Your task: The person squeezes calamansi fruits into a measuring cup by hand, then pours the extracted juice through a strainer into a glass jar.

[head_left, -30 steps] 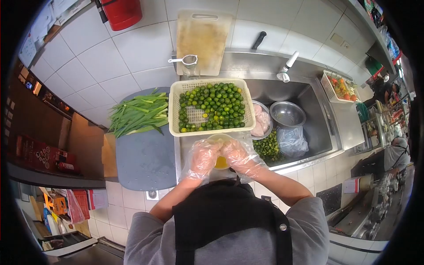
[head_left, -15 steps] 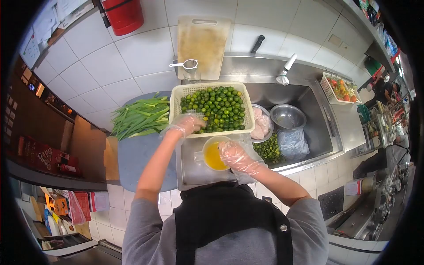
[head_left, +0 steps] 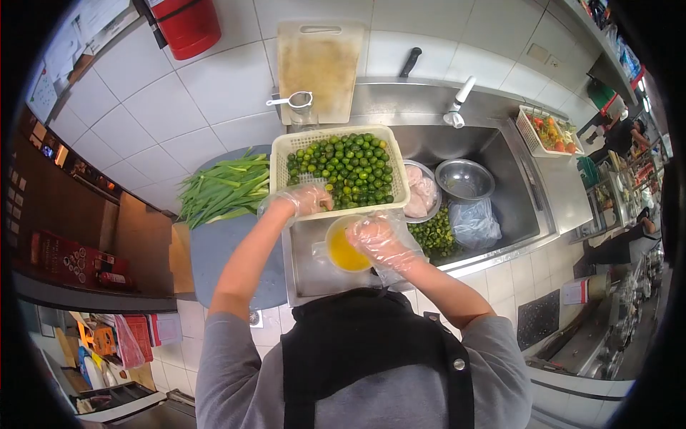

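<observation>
A cream plastic basket [head_left: 281,161] holds many small green citrus fruits [head_left: 350,161]. My left hand [head_left: 307,199], in a clear plastic glove, reaches over the basket's near left corner with its fingers curled down at the fruits; whether it grips one is hidden. Over the right side of a container of yellow liquid [head_left: 346,250] is my gloved right hand [head_left: 379,239], its fingers closed together. What they hold, if anything, I cannot make out. Cut green fruit pieces [head_left: 436,234] lie in the sink, right of that hand.
Long green leaves [head_left: 225,187] lie on a grey board [head_left: 236,261] at left. The sink [head_left: 511,207] holds a bowl of pale meat [head_left: 420,193], a metal bowl [head_left: 464,180] and a plastic bag [head_left: 475,227]. A vegetable basket [head_left: 532,139] stands right; a person [head_left: 629,136] is far right.
From both hands together over the container, my left hand has moved up and left to the fruit basket. My right hand has stayed by the container, which now shows more.
</observation>
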The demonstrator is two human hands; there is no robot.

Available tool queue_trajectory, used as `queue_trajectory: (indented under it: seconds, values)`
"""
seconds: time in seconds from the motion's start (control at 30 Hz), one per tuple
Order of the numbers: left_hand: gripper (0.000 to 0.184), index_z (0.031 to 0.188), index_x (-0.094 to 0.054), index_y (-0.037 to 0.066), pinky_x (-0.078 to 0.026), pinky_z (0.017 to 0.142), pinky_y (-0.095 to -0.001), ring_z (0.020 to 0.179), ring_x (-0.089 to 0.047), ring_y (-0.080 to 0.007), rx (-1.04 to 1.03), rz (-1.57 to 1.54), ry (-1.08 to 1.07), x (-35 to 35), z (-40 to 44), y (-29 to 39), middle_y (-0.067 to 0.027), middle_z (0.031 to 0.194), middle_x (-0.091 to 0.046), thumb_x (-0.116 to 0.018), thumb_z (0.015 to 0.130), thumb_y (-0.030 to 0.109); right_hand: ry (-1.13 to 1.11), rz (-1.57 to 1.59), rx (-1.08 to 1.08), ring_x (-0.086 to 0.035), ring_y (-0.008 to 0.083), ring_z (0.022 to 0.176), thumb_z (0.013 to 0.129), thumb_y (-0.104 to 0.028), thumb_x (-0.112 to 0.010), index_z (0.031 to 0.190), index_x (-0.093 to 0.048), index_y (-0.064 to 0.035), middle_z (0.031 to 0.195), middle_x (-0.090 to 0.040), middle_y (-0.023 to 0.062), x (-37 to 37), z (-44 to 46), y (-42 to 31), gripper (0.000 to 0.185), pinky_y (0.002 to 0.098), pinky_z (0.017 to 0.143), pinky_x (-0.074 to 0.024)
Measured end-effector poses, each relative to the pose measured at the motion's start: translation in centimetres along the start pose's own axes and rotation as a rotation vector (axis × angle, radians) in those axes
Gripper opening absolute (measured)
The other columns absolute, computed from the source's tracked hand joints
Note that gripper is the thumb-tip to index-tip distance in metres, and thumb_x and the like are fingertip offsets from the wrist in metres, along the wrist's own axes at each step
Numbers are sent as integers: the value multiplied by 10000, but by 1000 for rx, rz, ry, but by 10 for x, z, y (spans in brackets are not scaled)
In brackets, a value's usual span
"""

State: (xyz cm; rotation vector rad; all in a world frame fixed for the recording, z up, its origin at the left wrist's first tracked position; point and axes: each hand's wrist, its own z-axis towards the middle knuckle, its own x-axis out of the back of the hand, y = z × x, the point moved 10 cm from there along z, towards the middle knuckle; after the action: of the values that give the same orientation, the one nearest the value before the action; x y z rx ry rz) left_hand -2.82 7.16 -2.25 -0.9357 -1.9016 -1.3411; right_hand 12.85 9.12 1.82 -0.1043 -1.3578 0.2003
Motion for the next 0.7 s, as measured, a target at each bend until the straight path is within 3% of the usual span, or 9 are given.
queue_trajectory:
  seconds: [0.13, 0.2, 0.27, 0.4, 0.47, 0.5, 0.6, 0.67, 0.7]
  values:
    - [294, 1077, -672, 106, -488, 924, -377, 1049, -612, -300, 64, -70, 51, 4, -7, -7, -132, 1089, -661, -650, 788, 153, 130, -3, -104, -659, 239, 925, 872, -123, -560, 946, -690, -107, 866, -693, 69, 57, -19, 13, 151, 466, 870, -479]
    - [297, 1079, -663, 100, -486, 925, -380, 1044, -607, -306, 76, -124, 108, -1, -6, -22, -135, 1084, -652, -654, 788, 156, 119, 94, -291, -658, 231, 934, 846, -113, -567, 965, -688, -102, 886, -692, 84, 57, -39, 63, 171, 439, 833, -481]
    - [322, 1103, -644, 124, -485, 902, -383, 1009, -591, -269, -110, -73, 412, 15, -7, -22, -109, 1072, -629, -712, 790, 153, 152, -446, -254, -669, 254, 867, 807, -89, -583, 972, -684, -87, 911, -688, 117, 99, -59, 69, 193, 419, 768, -508]
    - [297, 1082, -655, 122, -495, 879, -384, 999, -574, -258, -221, -244, 529, 54, -42, 57, -85, 1044, -594, -708, 791, 99, 108, -435, -499, -668, 282, 837, 874, -78, -527, 934, -670, -102, 975, -681, 92, 126, -83, 95, 157, 445, 781, -524]
    - [296, 1085, -662, 125, -507, 853, -379, 990, -567, -253, -231, -458, 537, 58, -50, 80, -72, 1031, -566, -690, 798, 56, -31, -219, -584, -652, 285, 934, 886, -114, -538, 1047, -661, -103, 1045, -669, 108, 125, -65, 91, 203, 441, 882, -498]
    - [318, 1099, -664, 127, -516, 836, -361, 980, -569, -242, -285, -334, 591, 58, -55, 93, -74, 1019, -560, -692, 794, 40, 51, 112, -488, -644, 274, 966, 920, -167, -574, 1172, -628, -88, 1071, -657, 158, 108, -59, 90, 268, 391, 895, -504]
    - [323, 1107, -661, 128, -521, 823, -352, 974, -581, -243, -368, -143, 594, 55, -65, 132, -77, 1030, -571, -712, 795, 58, 269, 279, -276, -681, 237, 893, 973, -233, -558, 1118, -637, -6, 978, -685, 167, 117, -23, 28, 281, 326, 793, -524]
    - [327, 1121, -665, 134, -520, 833, -371, 973, -598, -278, -422, -162, 612, 52, -72, 145, -92, 1054, -585, -718, 804, 76, 84, 1461, -701, -658, 168, 909, 989, -309, -587, 1157, -603, 30, 997, -675, 114, 47, -21, 28, 379, 279, 808, -519]
    - [329, 1135, -667, 133, -519, 840, -380, 977, -601, -291, -355, -87, 598, 48, -73, 146, -97, 1073, -589, -707, 814, 79, 77, 1462, -696, -658, 168, 909, 989, -309, -587, 1157, -603, 30, 997, -675, 114, 41, -18, 27, 379, 279, 808, -519]
